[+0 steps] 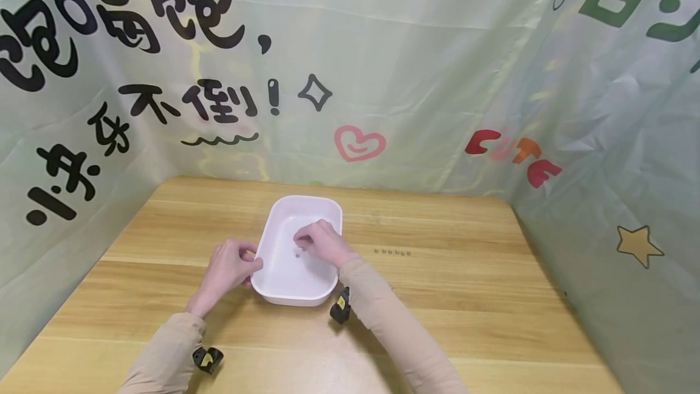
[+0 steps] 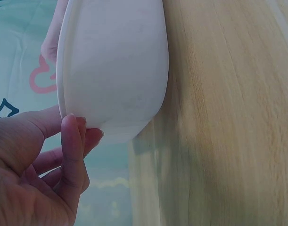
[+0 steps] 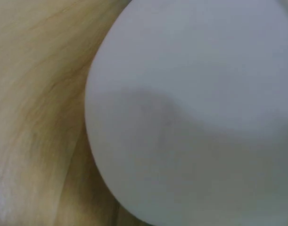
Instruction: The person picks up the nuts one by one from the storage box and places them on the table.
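A white rectangular plastic tub (image 1: 284, 287) with rounded corners stands on the table. At its left side my left hand (image 1: 229, 269) pinches the rim between thumb and fingers; the left wrist view shows the fingertips (image 2: 73, 122) on that edge. My right hand (image 1: 326, 242) reaches over the tub's right side, fingers bent down toward its floor. Whether they pinch something is too small to tell. Just below them, a tiny dark piece (image 1: 297, 255) lies on the tub floor. The right wrist view shows only the tub's outer wall (image 3: 191, 117), not the hand.
Several tiny ring-like pieces (image 1: 392, 252) lie in a row on the wooden table (image 1: 465, 297), right of the tub. Printed cloth (image 1: 426, 78) hangs behind the table and along both sides. A small black device (image 1: 340, 306) sits at each wrist.
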`<control>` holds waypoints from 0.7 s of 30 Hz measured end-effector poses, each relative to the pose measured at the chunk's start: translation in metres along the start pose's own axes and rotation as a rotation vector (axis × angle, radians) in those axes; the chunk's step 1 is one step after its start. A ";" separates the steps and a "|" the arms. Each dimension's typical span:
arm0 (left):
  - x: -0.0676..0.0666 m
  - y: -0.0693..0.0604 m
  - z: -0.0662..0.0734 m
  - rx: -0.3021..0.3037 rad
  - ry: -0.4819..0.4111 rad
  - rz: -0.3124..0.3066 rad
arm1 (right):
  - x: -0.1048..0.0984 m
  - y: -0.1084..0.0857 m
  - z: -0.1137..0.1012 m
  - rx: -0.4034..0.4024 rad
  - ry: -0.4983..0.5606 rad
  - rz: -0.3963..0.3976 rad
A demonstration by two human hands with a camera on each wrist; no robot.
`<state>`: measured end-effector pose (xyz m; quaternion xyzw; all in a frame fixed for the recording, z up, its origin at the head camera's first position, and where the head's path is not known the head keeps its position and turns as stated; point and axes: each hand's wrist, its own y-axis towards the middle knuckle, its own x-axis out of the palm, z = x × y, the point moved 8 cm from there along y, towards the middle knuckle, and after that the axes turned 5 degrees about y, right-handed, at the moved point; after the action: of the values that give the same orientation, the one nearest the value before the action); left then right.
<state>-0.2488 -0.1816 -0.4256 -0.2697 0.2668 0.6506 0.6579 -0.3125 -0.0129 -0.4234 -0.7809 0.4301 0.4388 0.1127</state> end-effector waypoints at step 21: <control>0.000 0.001 -0.001 -0.008 0.003 0.000 | -0.004 0.000 0.003 0.012 0.098 0.019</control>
<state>-0.2494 -0.1822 -0.4265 -0.2735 0.2652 0.6514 0.6562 -0.3151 -0.0090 -0.4215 -0.7967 0.4449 0.3986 0.0922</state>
